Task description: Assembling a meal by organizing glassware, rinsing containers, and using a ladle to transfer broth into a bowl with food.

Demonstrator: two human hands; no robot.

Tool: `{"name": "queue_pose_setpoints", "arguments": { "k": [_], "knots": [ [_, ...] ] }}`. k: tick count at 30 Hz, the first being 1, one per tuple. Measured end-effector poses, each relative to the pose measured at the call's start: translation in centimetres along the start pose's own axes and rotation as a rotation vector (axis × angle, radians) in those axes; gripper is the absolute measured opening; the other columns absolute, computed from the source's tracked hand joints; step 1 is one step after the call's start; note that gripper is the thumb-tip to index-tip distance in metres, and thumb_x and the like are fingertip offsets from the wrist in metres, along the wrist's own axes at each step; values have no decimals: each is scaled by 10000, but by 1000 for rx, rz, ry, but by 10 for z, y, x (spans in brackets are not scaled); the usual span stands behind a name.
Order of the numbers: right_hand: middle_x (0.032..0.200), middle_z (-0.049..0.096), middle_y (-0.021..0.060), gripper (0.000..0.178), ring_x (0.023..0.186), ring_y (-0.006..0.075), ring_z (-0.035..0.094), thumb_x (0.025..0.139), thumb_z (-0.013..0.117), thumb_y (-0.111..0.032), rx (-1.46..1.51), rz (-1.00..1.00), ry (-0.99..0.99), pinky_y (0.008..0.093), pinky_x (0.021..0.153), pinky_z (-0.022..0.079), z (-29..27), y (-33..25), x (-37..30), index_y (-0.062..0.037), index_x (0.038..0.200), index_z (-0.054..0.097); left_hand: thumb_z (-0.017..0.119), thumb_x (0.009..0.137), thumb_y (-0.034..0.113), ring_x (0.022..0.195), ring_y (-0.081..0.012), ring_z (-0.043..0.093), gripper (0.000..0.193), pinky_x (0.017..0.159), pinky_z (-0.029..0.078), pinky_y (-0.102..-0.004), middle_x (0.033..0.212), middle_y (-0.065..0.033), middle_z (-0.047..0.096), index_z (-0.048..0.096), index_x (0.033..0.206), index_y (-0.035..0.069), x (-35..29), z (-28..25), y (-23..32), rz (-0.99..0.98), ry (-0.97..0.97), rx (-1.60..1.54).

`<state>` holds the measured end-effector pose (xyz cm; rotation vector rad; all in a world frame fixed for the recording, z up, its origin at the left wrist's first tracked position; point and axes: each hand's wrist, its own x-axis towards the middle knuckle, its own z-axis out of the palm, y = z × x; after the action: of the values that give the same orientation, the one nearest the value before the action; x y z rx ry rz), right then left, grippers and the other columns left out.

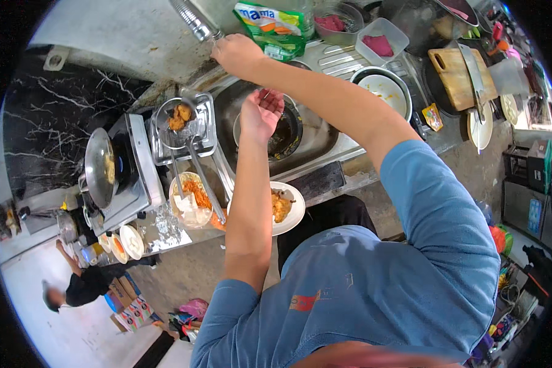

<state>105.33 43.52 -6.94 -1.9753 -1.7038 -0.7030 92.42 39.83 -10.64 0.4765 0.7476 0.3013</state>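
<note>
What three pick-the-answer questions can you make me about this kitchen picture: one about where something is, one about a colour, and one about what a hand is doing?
1. Where is the wok?
A. on the stove
B. in the sink
C. on the floor

2. What colour is the person's shirt?
A. red
B. blue
C. white

3. What is the left hand doing?
A. gripping a knife
B. open, palm up, holding nothing
C. holding a plate

Answers:
1 A, the wok sits on the burner of the stove.
2 B, the sleeves and body are blue.
3 B, it is cupped open over the sink, while the right hand touches the tap.
</note>
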Motion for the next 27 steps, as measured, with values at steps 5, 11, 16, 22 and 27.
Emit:
{"name": "queue_pose_setpoints", "arguments": {
  "k": [5, 11, 16, 22, 27],
  "knots": [
    [900, 664, 111, 151, 888, 267, 649, 751, 595, -154, 7, -49, -115, 381, 815, 506, -3, 1, 3, -64, 827, 689, 373, 962, 176, 890, -243, 547, 238, 818, 500, -390, 983, -119, 536, 501, 1021, -16, 7, 8, -7, 44, 34, -63],
    [866, 664, 109, 219, 822, 285, 666, 873, 588, -265, 154, 37, -112, 399, 727, 534, -5, 9, -1, -69, 858, 684, 321, 996, 209, 905, -258, 541, 292, 846, 499, -409, 1045, -143, 520, 479, 1031, -33, 5, 12, -3, 52, 64, -113],
    [893, 657, 148, 454, 917, 343, 634, 910, 546, -474, 426, 55, -172, 450, 772, 523, -20, 28, 2, -59, 1052, 666, 313, 997, 213, 953, -263, 542, 308, 880, 491, -402, 1059, -144, 528, 487, 1062, -34, 17, 15, 16, 91, 44, -165],
    [879, 676, 162, 360, 843, 356, 661, 902, 557, -395, 343, 103, -283, 447, 750, 545, -20, 17, 14, -60, 963, 673, 402, 1003, 148, 1030, -244, 548, 218, 933, 481, -394, 1125, -134, 543, 502, 1107, -16, 43, 21, 27, 178, 29, -86],
    [867, 676, 174, 321, 826, 370, 659, 895, 545, -342, 394, 121, -201, 461, 736, 543, -13, 26, 11, -43, 923, 659, 465, 1002, 148, 983, -195, 551, 173, 929, 483, -356, 1104, -81, 554, 525, 1123, 40, 56, 29, 30, 274, -35, -30]
  ]
}}
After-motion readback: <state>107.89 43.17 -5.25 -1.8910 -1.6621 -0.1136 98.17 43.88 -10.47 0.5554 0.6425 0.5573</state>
